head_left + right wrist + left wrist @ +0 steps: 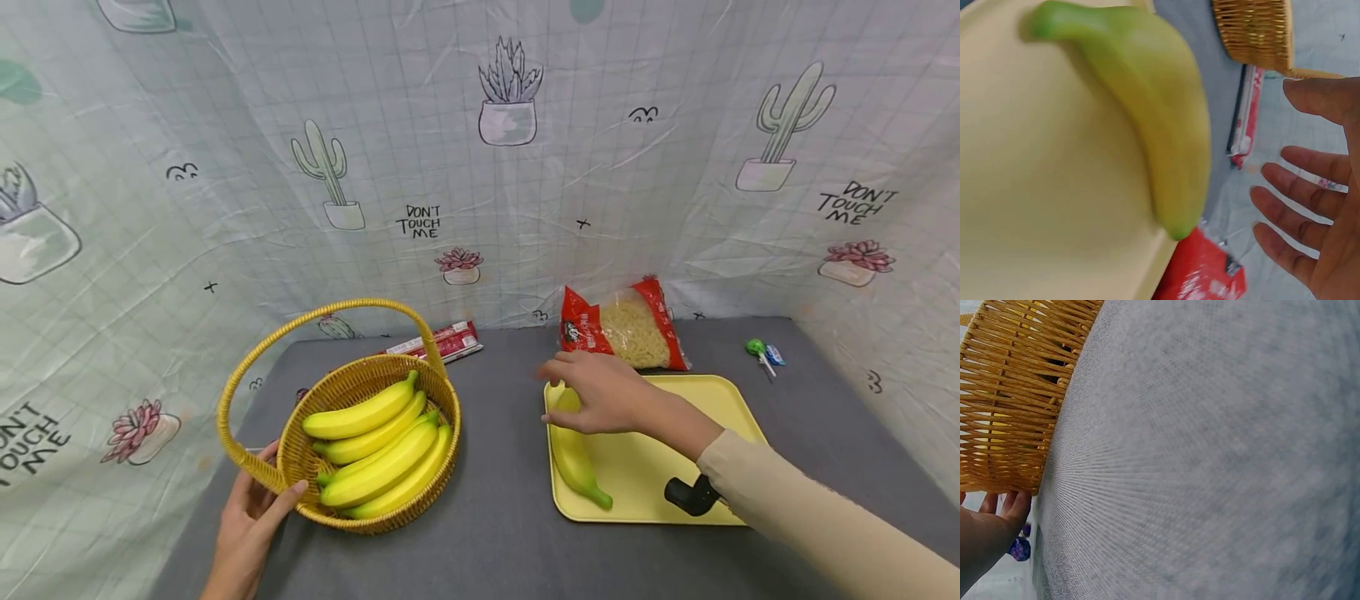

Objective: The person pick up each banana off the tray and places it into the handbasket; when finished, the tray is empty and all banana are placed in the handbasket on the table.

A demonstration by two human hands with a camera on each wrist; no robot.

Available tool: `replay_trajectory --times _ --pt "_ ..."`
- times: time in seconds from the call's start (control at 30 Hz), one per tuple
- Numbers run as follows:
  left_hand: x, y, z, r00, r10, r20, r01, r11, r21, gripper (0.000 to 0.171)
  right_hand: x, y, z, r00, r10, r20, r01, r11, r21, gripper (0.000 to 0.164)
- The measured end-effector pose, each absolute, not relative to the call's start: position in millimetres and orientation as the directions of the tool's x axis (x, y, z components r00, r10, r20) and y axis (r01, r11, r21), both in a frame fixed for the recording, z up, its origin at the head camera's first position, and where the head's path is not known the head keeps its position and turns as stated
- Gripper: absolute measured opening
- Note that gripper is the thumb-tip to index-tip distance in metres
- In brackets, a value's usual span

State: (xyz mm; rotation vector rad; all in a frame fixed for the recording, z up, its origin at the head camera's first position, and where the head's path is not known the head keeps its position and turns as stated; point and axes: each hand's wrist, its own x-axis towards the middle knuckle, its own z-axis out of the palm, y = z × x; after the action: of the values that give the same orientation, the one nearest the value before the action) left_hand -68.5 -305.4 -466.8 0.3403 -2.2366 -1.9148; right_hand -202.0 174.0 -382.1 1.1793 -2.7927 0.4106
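Observation:
My left hand [251,517] holds the near left side of a yellow wicker basket [442,467], its thumb over the rim by the handle. In the left wrist view its fingers [1017,506] touch the basket's woven side [1010,406]. Several yellow bananas [382,462] lie inside the basket. On the right, a single green-tipped banana [576,462] lies along the left edge of a pale yellow tray [637,492]. Above its far end hovers my right hand [600,392], fingers spread and holding nothing. The right wrist view shows this hand [1329,206] apart from the banana [1166,119].
Behind the tray leans a red and clear bag of pale pasta-like pieces [633,329]. A red and white packet [453,340] lies behind the basket. At the far right are a green lollipop [756,348] and a small blue wrapped sweet [775,356]. A patterned cloth [525,192] hangs around the grey table [502,467].

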Motion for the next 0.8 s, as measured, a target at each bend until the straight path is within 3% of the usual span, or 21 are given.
replay_trajectory --times 0.53,0.8 --pt "-67.8 -305.3 -467.2 -0.962 -0.274 -0.015 -0.055 0.141 0.988 0.077 -190.8 201.4 -412.0 -0.831 -0.550 0.082 -0.554 0.808 -0.201 0.054" --pt "-67.2 -305.0 -467.3 -0.961 -0.277 -0.003 -0.042 0.134 0.990 0.076 -189.4 197.0 -419.7 -0.865 -0.499 0.053 -0.498 0.841 -0.211 0.073"
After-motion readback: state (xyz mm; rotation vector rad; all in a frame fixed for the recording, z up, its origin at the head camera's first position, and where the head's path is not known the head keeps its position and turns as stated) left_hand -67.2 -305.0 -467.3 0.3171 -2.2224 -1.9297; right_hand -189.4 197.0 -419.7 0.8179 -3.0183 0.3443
